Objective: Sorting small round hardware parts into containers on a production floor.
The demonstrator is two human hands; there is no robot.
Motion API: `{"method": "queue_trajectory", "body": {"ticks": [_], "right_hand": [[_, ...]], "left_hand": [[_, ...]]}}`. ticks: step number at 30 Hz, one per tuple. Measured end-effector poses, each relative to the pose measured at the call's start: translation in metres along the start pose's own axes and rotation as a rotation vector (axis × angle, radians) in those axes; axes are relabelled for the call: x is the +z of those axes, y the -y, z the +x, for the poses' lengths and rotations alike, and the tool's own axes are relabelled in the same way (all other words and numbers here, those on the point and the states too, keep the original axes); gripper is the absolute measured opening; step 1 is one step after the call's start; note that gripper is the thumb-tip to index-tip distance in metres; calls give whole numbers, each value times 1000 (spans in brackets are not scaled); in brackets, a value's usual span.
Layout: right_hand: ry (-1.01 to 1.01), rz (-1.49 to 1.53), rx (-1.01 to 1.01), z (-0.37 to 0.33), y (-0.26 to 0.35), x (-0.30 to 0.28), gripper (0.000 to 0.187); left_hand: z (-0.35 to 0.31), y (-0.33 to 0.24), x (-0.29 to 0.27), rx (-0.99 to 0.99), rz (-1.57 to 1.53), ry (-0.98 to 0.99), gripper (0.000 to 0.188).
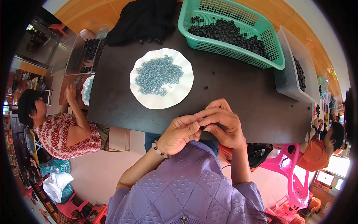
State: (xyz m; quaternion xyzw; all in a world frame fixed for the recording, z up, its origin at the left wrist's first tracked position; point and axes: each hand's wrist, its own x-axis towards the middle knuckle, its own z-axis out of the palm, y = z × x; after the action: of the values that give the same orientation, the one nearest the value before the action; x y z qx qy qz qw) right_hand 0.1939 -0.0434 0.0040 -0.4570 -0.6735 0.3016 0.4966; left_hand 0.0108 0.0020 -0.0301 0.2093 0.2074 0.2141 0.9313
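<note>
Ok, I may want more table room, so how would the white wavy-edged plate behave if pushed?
The white plate would probably slide rather than tip, being wide and flat on the smooth-looking dark table. Its small bluish pieces lie loose, so a sharp jolt could scatter some. It looks rigid and may hold its shape.

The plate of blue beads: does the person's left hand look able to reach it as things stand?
Probably yes: only dark tabletop shows between the left hand and the plate, though that hand seems busy at a small black piece.
</note>
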Motion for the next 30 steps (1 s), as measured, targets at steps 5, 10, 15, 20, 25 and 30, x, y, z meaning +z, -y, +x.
{"method": "queue_trajectory", "body": {"ticks": [5, 10, 15, 20, 25, 30], "right_hand": [[10, -25, 10, 3, 5, 1, 12], [16, -95, 26, 6, 7, 2, 16], [39, -219, -15, 25, 12, -1, 21], [98, -283, 143, 59, -5, -2, 18], [185, -482, -62, 89, -31, 15, 11], [289, -623, -107, 106, -34, 34, 8]], "left_hand": [[-3, -2, -3, -32, 10, -19, 21], [-7, -5, -6, -66, 35, 45, 28], [-14, -11, -11, -9, -2, -4, 25], [-18, -10, -16, 49, -29, -77, 21], [-19, -5, -22, 103, -59, -68, 21], [-18, -3, -27, 139, -91, -67, 22]]}}
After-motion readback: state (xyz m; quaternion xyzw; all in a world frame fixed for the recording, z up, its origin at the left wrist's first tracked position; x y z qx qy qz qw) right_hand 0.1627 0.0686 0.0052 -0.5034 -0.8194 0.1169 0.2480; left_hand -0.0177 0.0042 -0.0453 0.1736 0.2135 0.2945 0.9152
